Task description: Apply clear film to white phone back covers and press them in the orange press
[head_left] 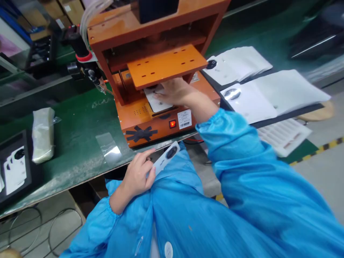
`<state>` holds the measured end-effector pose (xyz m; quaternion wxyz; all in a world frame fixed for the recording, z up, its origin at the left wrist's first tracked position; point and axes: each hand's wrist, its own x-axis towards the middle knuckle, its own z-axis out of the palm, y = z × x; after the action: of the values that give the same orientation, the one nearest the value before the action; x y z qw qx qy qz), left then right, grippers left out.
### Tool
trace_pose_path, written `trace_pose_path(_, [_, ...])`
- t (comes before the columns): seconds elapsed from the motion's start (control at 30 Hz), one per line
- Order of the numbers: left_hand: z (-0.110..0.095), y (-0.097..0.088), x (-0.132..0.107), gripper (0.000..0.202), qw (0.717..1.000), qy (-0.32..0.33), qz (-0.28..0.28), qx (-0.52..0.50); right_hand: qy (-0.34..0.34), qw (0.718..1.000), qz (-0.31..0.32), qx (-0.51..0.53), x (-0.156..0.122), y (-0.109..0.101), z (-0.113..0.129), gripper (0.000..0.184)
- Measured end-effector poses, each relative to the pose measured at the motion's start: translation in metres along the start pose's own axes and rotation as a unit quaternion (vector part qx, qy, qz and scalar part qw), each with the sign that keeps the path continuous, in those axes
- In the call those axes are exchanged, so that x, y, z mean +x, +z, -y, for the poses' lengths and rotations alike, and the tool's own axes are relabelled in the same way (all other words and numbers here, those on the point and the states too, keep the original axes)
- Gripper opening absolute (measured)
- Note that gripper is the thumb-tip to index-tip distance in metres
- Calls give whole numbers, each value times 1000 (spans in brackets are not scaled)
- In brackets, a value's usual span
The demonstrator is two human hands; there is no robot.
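My right hand lies flat on the white part in the orange press, seating it; my left hand pinches another part below the tabletop's near edge. Next, I judge, withdraw carefully.

Green bench mat, grey floor w/ yellow-black stripe, boxes at back

press on the table; pouch stacks right, tray left.
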<state>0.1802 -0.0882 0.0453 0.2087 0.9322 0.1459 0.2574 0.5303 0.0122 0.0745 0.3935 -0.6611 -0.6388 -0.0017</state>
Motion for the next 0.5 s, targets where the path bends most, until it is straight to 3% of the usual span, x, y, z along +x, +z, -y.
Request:
trace_pose_path(0.07, [5,2,3,17,1000,-3,-9,21,13,998,-51,-27,-43,-18,16,40])
trace_pose_path(0.13, [12,1,4,19,998,-12,-3,56,43,990,-127,-50,-100,-33,23,40])
trace_pose_path(0.2, [21,-2,4,22,994,-27,15,102,115,959,-241,-94,-156,-39,19,37])
trace_pose_path(0.23, [25,-3,4,22,992,-35,26,121,144,948,-261,-115,-180,-38,14,38])
trace_pose_path(0.33, [34,-7,6,23,985,-42,42,165,172,954,-199,-144,-226,-29,-1,50])
trace_pose_path(0.4, [36,-8,8,23,981,-20,37,190,167,962,-150,-157,-234,-22,-5,59])
trace_pose_path(0.5, [32,-8,13,24,975,-17,38,218,169,960,-134,-181,-230,-18,-5,61])
